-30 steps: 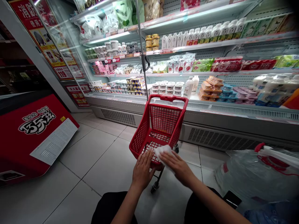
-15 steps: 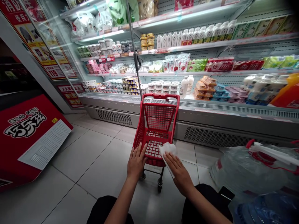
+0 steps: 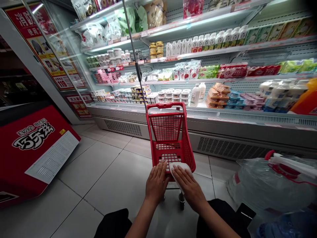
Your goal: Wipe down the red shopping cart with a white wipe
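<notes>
Down near the floor of a shop, right in front of a long cold shelf point(image 3: 223, 114) full of yogurt cups and milk bottles, stands a small red shopping cart point(image 3: 169, 135) on little wheels. The person crouches just behind it, with both arms reaching out to its near end. The right hand point(image 3: 188, 186) lies flat on a white cloth point(image 3: 180, 167) and presses it against the near rim of the cart, with the fingers stretched out and close together, not curled around anything. The left hand point(image 3: 156, 181) rests on the same rim just beside the cloth, fingers also spread flat, as if to keep the cart from rolling. The wiping looks to be under way at this near edge only; I cannot tell which parts are already clean, and the far handle and side walls are not being touched now. To the right lies a big clear water jug point(image 3: 267, 181) with a red handle. To the left stands a red freezer box point(image 3: 34, 148).
</notes>
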The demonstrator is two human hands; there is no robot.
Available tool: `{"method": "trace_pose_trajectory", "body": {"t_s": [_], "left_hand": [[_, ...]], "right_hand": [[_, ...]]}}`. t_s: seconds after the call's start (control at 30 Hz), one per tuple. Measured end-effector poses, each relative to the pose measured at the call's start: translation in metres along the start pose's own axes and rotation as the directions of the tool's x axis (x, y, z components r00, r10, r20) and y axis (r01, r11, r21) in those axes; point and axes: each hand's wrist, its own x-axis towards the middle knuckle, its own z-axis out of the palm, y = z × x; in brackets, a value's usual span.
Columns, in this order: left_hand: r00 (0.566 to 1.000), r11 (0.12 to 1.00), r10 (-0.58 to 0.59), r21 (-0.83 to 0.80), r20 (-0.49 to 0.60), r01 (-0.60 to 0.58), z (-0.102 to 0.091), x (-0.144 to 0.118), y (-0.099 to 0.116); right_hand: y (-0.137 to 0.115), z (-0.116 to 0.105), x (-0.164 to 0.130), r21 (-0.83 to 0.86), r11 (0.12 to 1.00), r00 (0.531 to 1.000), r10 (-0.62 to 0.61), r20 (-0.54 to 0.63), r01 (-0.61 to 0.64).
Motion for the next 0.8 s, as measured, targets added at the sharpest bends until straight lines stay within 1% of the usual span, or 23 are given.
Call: {"method": "trace_pose_trajectory", "body": {"t_s": [0.07,0.13,0.2,0.23,0.3,0.37,0.43,0.5,0.53,0.6,0.67,0.73,0.8], "left_hand": [[0.998,0.998,0.063,0.013,0.017,-0.063,-0.006,0.001,-0.018],[0.997,0.997,0.072,0.017,0.023,-0.073,-0.01,0.004,-0.031],[0.997,0.997,0.073,-0.003,0.027,-0.073,-0.009,0.007,-0.033],[0.998,0.998,0.066,-0.02,0.025,-0.065,-0.006,0.008,-0.03],[1.0,0.998,0.026,-0.057,0.006,-0.025,0.001,0.009,-0.017],[1.0,0.996,-0.022,-0.088,-0.013,0.021,0.009,0.008,-0.002],[0.999,0.994,-0.049,-0.099,-0.021,0.047,0.014,0.007,0.009],[0.999,0.995,-0.039,-0.092,-0.022,0.037,0.015,0.005,0.011],[0.999,0.996,-0.022,-0.084,-0.026,0.02,0.013,0.005,0.009],[0.999,0.998,0.031,-0.061,-0.042,-0.034,0.009,0.004,0.003],[0.995,0.996,0.084,-0.034,-0.062,-0.086,0.004,0.003,-0.003],[0.991,0.994,0.112,-0.008,-0.077,-0.113,0.001,0.002,-0.005],[0.989,0.993,0.122,0.001,-0.089,-0.122,0.001,0.0,-0.002]], "right_hand": [[0.024,-0.007,-0.016,-0.018,0.999,0.999,0.048,-0.007,-0.048],[0.042,-0.012,-0.026,-0.027,0.99,0.991,0.135,-0.026,-0.135],[0.048,-0.012,-0.028,-0.017,0.977,0.976,0.213,-0.043,-0.214],[0.044,-0.011,-0.026,-0.006,0.971,0.97,0.238,-0.049,-0.238],[0.028,-0.003,-0.015,0.019,0.969,0.968,0.246,-0.055,-0.245],[0.002,0.006,-0.001,0.044,0.981,0.981,0.189,-0.049,-0.187],[-0.022,0.014,0.012,0.067,0.991,0.992,0.117,-0.052,-0.113],[-0.035,0.018,0.019,0.078,0.995,0.996,0.06,-0.058,-0.056],[-0.035,0.017,0.019,0.074,0.997,0.998,0.034,-0.052,-0.03],[-0.024,0.013,0.012,0.056,0.998,1.0,-0.001,-0.022,0.002],[0.0,0.005,-0.002,0.035,0.999,1.0,0.005,0.001,-0.005],[0.03,-0.002,-0.018,0.016,0.998,0.998,0.068,-0.008,-0.068],[0.057,-0.009,-0.031,0.005,0.99,0.99,0.138,-0.021,-0.138]]}}
